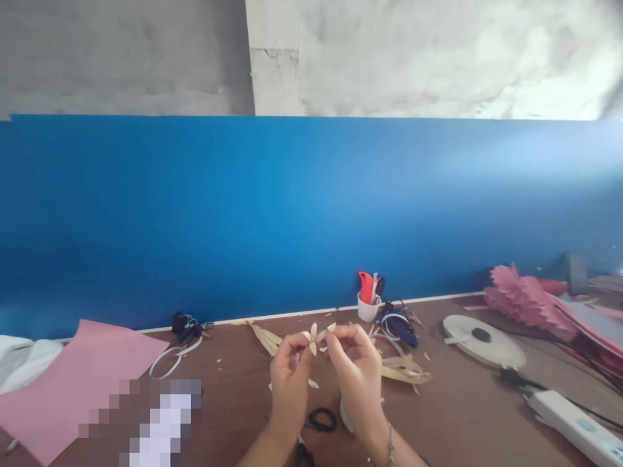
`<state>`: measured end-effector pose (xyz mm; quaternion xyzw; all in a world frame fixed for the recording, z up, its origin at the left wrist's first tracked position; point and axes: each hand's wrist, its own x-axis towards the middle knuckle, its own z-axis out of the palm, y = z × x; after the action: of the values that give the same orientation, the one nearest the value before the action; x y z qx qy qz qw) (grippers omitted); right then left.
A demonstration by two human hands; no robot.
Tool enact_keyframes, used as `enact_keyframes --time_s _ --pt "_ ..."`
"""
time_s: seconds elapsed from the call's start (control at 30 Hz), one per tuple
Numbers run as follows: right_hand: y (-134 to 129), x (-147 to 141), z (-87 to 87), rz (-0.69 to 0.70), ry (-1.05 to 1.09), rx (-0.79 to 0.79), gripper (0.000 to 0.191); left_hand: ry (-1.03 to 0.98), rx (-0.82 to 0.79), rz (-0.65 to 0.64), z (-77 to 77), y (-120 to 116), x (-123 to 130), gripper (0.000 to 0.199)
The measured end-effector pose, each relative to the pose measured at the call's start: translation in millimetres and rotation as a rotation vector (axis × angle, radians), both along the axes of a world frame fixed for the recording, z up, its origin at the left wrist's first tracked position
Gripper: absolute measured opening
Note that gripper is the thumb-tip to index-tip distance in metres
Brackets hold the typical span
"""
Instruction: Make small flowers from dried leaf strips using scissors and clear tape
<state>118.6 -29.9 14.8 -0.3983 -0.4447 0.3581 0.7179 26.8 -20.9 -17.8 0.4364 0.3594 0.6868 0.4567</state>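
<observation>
A small, pale-cream, husk-like petalled flower (314,338) is pinched by left hand (289,371) and right hand (357,366); probably light, fragile, best held centrally.

Apparently a craft workspace (pink paper (82,370), worktop (233,402), rough wall (413,58))

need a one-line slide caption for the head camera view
Left hand and right hand pinch pale petal-shaped pieces above a brown table, before a blue panel.
</observation>
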Motion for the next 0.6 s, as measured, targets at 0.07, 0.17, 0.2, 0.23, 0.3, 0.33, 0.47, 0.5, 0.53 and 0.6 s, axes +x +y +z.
enact_keyframes --time_s 0.07,0.17,0.2,0.23,0.3,0.33,0.47,0.5,0.53,0.6 --pt "-0.6 -0.1 0.2 -0.008 -0.012 0.004 0.014 -0.01 0.0 0.025 0.8 -0.2 0.1 0.021" --pt "-1.9 -0.7 1.9 -0.035 -0.034 0.016 0.013 -0.026 0.006 0.052 1.2 -0.9 0.4 0.022" --pt "-2.6 -1.1 2.7 -0.043 -0.043 0.02 0.012 -0.03 0.008 0.059 0.9 -1.1 0.6 0.022" --pt "-3.2 -1.5 3.4 -0.045 -0.047 0.022 0.012 -0.037 0.008 0.065 0.2 -1.4 0.9 0.022" --pt "-4.6 -2.5 4.5 -0.04 -0.039 0.023 0.013 -0.056 0.002 0.084 -1.8 -1.8 1.3 0.023" --pt "-5.3 -2.8 5.0 -0.029 -0.03 0.02 0.013 -0.065 -0.002 0.097 -2.9 -2.0 1.3 0.023" --pt "-6.8 -1.6 7.1 0.046 0.032 -0.029 0.015 -0.067 -0.011 0.147 -2.7 -3.4 -0.3 0.023" --pt "-6.8 -0.7 7.9 0.057 0.049 -0.046 0.015 -0.066 -0.013 0.163 -1.2 -3.9 -1.1 0.022" --pt "-6.7 0.3 8.9 0.058 0.066 -0.056 0.016 -0.067 -0.013 0.18 0.7 -4.5 -1.9 0.022" --pt "-6.2 1.7 10.6 0.049 0.108 -0.074 0.018 -0.073 0.003 0.217 4.9 -5.5 -3.5 0.023"
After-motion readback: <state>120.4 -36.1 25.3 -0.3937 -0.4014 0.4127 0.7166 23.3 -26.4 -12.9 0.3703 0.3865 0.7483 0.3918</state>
